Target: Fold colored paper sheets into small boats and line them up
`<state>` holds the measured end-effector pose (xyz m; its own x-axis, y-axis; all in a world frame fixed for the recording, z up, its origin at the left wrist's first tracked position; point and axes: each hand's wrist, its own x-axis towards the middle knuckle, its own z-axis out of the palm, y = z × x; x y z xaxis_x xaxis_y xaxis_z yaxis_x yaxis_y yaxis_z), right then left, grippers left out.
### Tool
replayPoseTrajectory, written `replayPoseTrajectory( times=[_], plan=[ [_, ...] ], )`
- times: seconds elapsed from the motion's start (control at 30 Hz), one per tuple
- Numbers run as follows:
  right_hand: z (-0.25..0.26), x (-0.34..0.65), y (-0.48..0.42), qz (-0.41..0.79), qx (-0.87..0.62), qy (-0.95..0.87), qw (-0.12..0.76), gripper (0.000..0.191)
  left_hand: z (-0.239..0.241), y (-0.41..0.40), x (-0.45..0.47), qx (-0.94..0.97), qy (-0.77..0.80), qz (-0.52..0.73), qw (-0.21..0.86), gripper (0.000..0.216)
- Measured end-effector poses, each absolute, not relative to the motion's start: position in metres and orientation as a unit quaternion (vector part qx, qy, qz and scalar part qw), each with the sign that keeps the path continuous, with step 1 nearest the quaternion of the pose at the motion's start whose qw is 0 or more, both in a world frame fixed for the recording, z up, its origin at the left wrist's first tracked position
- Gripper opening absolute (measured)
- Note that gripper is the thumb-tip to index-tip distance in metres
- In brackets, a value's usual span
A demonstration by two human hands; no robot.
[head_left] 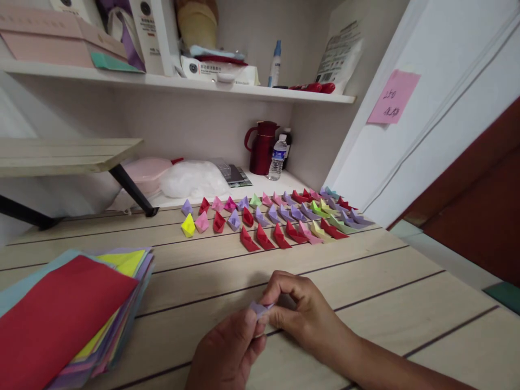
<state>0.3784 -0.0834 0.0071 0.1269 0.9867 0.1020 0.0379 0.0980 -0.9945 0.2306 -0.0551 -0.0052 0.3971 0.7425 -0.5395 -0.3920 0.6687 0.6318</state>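
Between my fingertips is a small lavender folded paper (pixel 259 309), mostly covered by them. My left hand (pixel 227 346) pinches its lower left side with thumb and fingers. From the right, my right hand (pixel 298 306) grips the other edge between thumb and index finger. Both hands are just above the slatted wooden table (pixel 195 292). Beyond them stand several rows of small folded paper boats (pixel 264 236) in red, purple, pink, yellow and green. To the left lies a stack of coloured paper sheets (pixel 69 303), a red one on top.
A small wooden stand (pixel 69 154) with black legs is at the back left. Behind the boats are a clear plastic bag (pixel 195 179), a dark red jug (pixel 263 149) and a water bottle (pixel 278 158). A loaded white shelf (pixel 154 81) runs above.
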Motion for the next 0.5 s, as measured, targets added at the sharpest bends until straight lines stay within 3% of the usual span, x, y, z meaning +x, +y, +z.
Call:
replayPoseTrajectory(
  times=[0.13,0.3,0.5],
  plan=[
    [0.001,0.378,-0.081,0.466,-0.493,-0.495,0.543,0.025,-0.002,-0.053,0.228,0.194,0.421,0.346,0.816,0.041],
    [0.001,0.382,-0.081,0.343,-0.515,-0.573,0.537,0.044,0.004,-0.051,0.227,0.164,0.412,0.354,0.823,0.040],
    [0.012,0.382,-0.088,0.237,-0.519,-0.664,0.484,0.050,0.009,-0.050,0.226,0.142,0.431,0.360,0.815,0.008]
  ],
)
